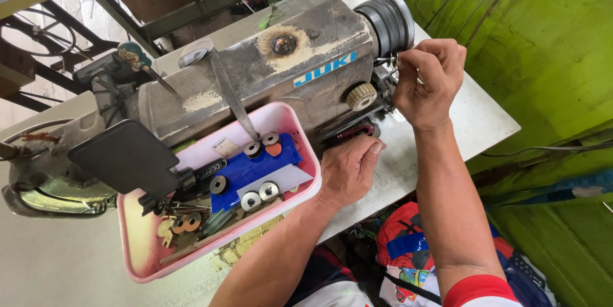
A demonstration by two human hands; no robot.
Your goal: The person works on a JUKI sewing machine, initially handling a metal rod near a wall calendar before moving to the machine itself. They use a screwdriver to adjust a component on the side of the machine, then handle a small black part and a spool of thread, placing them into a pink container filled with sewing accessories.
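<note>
Inside, the pink tray (144,251) holds metal bobbins (251,201) and small tools. Left hand (348,169) rests loosely curled against the tray; right hand (429,80) pinches a part beside the sewing machine's handwheel (387,19).

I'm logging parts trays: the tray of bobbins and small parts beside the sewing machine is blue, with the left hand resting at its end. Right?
Not quite. The head view shows the tray is pink; only a sheet lying inside it is blue. The left hand does rest at its end, beside the sewing machine.
</note>
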